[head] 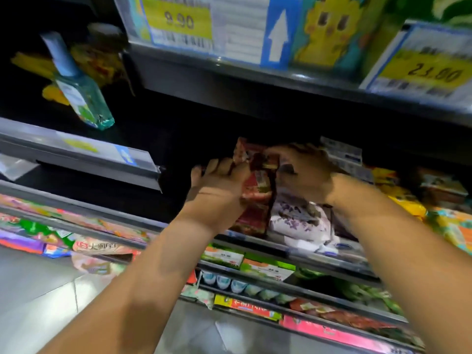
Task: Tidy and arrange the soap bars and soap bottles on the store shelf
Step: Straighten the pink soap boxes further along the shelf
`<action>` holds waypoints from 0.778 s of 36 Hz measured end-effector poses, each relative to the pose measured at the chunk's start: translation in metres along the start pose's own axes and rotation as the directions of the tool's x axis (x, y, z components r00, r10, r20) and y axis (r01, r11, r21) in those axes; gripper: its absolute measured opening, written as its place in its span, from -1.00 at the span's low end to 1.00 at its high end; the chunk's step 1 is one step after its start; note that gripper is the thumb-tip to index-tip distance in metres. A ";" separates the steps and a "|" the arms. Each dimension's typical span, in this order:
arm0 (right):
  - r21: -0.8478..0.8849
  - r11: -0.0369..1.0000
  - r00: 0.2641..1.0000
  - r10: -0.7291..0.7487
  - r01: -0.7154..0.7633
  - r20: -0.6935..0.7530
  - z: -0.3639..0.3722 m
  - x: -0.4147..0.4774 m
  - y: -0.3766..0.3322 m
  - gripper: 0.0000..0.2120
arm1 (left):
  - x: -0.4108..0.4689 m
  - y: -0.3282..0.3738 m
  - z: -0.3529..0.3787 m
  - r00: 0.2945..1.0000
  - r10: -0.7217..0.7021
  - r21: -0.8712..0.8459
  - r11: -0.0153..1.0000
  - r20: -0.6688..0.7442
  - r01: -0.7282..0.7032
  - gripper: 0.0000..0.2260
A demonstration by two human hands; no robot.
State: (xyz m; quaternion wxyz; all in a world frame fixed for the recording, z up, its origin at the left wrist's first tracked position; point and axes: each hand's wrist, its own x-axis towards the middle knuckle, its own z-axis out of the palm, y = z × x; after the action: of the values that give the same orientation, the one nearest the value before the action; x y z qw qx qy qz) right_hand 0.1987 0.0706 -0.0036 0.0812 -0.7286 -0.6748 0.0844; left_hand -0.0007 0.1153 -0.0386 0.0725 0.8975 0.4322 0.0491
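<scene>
I see both of my arms reaching into the middle shelf [84, 159], where the red soap packs [255, 200] stand on edge in a row running from the shelf's front lip back into the dark. My right hand [304, 172] comes in from above and to the right, its fingers curled over the top of the rearmost red pack and pinching it. My left hand [219, 180] lies against the left side of the same row; its fingertips disappear into shadow, so I cannot tell whether it grips the packs or only presses on them. Just to the right of the red row, touching it, sits a white pack with purple flowers [298, 218], and further right are yellow packs [403, 198]. A teal bottle [81, 98] stands tilted on the upper left shelf, well apart from my hands. Above hang price tags reading 9.90 [178, 21] and 21.00 [431, 70]. The view is blurred.
</scene>
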 end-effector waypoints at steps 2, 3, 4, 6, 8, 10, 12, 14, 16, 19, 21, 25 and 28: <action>-0.010 0.999 0.999 0.031 -0.031 0.017 -0.003 0.005 -0.002 -0.46 | -0.006 -0.002 -0.007 0.999 -0.045 -0.028 0.999 0.007 0.045 -0.41; -0.002 0.999 0.999 0.038 -0.038 0.020 -0.003 0.007 -0.003 -0.48 | -0.010 -0.002 -0.010 0.997 -0.071 -0.066 0.995 0.018 0.072 -0.39; 0.006 0.999 0.999 0.041 -0.041 0.020 -0.004 0.008 -0.005 -0.49 | -0.014 -0.002 -0.013 0.995 -0.095 -0.114 0.989 0.029 0.098 -0.38; 0.011 0.999 0.999 0.043 -0.043 0.012 -0.002 0.012 -0.009 -0.49 | -0.020 -0.004 -0.016 0.990 -0.131 -0.176 0.975 0.046 0.137 -0.38; 0.015 0.999 0.999 0.051 -0.051 -0.002 0.001 0.016 -0.010 -0.45 | -0.024 -0.005 -0.016 0.988 -0.149 -0.185 0.971 0.036 0.153 -0.36; 0.030 0.996 0.997 0.078 -0.078 -0.006 0.004 0.020 -0.009 -0.41 | -0.026 -0.008 -0.015 0.987 -0.159 -0.186 0.969 0.031 0.162 -0.32; 0.042 0.994 0.995 0.096 -0.096 0.000 0.005 0.023 -0.010 -0.39 | -0.028 -0.011 -0.015 0.985 -0.168 -0.184 0.967 0.046 0.174 -0.28; 0.040 0.993 0.993 0.113 -0.114 0.021 0.005 0.027 -0.010 -0.36 | -0.029 -0.013 -0.016 0.984 -0.169 -0.167 0.970 0.065 0.177 -0.27; 0.029 0.992 0.991 0.124 -0.125 0.053 0.004 0.030 -0.011 -0.33 | -0.030 -0.013 -0.016 0.983 -0.161 -0.133 0.976 0.084 0.172 -0.29; 0.033 0.989 0.989 0.140 -0.142 0.043 0.003 0.035 -0.011 -0.26 | -0.029 -0.013 -0.016 0.982 -0.158 -0.118 0.978 0.101 0.169 -0.33; 0.068 0.987 0.989 0.148 -0.149 0.017 0.004 0.033 -0.013 -0.24 | -0.029 -0.013 -0.016 0.980 -0.159 -0.174 0.968 0.122 0.179 -0.33; 0.103 0.988 0.985 0.129 -0.118 -0.110 0.004 0.018 -0.017 -0.26 | -0.034 -0.017 -0.009 0.976 -0.184 -0.292 0.933 0.113 0.210 -0.36; 0.104 0.984 0.971 0.159 -0.142 -0.178 0.001 -0.003 -0.021 -0.42 | -0.035 -0.021 -0.004 0.979 -0.196 -0.344 0.916 0.062 0.205 -0.45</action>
State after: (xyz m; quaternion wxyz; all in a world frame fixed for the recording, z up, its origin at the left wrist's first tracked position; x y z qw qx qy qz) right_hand 0.1777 0.0696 0.0005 0.1701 -0.7780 -0.6025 0.0522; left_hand -0.0390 0.1007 -0.0394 0.2407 0.8221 0.5052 0.1052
